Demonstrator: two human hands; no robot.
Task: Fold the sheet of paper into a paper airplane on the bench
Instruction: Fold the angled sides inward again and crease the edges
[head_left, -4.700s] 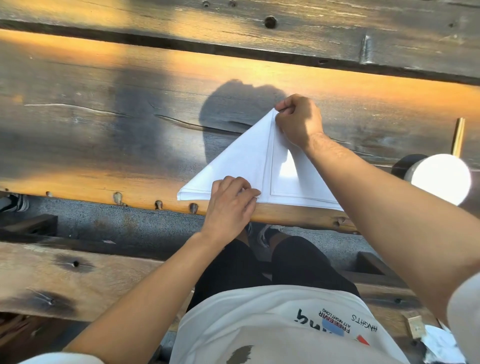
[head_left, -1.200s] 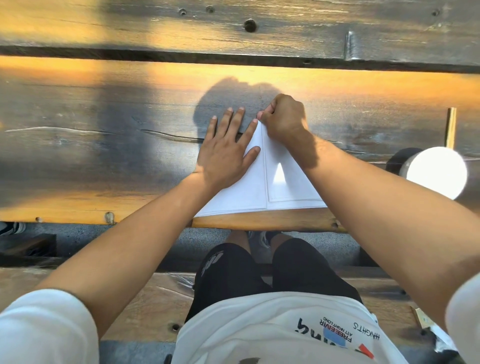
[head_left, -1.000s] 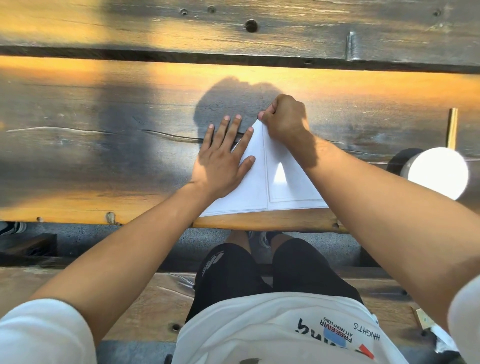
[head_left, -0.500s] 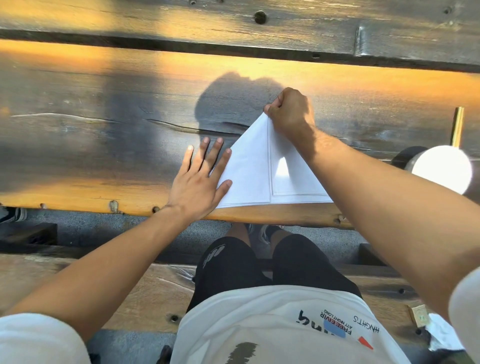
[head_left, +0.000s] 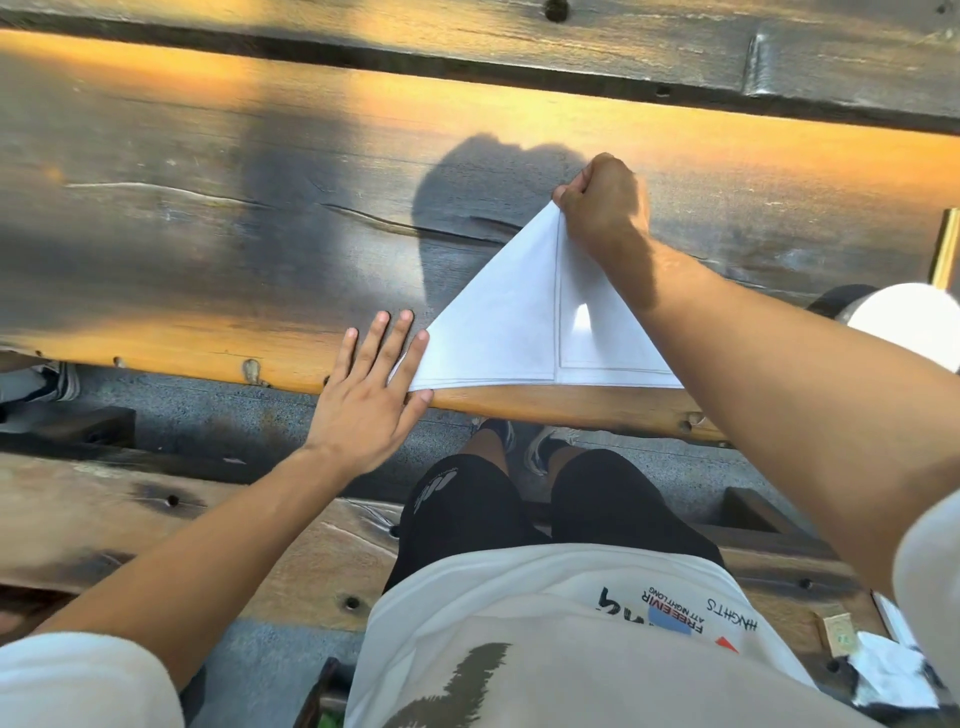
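Left hand (head_left: 371, 397): fingers straight and spread, flat at the lower-left corner of the paper (head_left: 511, 327); the paper lies as a folded triangle at the bench (head_left: 208, 234) near edge; right hand (head_left: 602, 205): pinches the apex. Step in hand, by judgement: creasing the nose folds; the next fold calls for aligned edges.

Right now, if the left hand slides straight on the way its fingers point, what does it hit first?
The left hand lies flat, fingers aimed away and slightly right. Its index fingertip already touches the folded paper at the near-left corner; the other fingers would likely meet only bare bench.
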